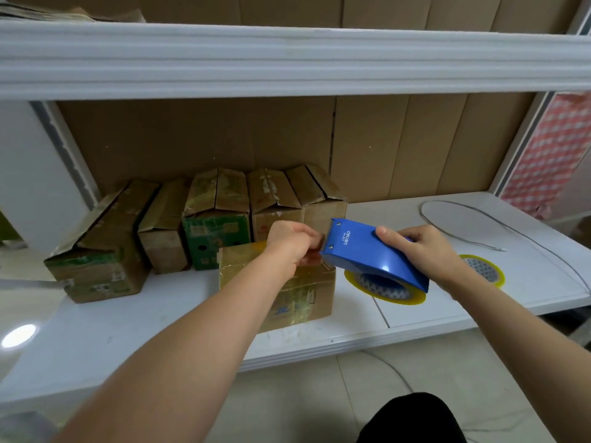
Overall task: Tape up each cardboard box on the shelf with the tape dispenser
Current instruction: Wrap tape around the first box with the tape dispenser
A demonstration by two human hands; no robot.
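**Freeing the tape end at the blade**

The box (278, 282) we are working on sits at the near edge of the shelf (128, 321), pulled out in front of the row (198, 225) of five boxes standing against the far wall, and its top already shines with tape. Just above its right end we hold the dispenser (371, 254), right hand (425, 251) curled around the blue body, blade end pointing left. Our left hand (292, 243) is closed at that blade, fingers pinched together on what looks like the loose tape end, though the tape itself is too clear to make out.

We should pull the end out straight and level, keep the dispenser steady, and lay the strip along the flap seam before pressing down. A skewed pull would likely wrinkle or split the tape.

Two spare rolls lie on the shelf to the right, one (387, 290) under the dispenser, one (484, 270) further right, beside a loose white cable (463, 207).
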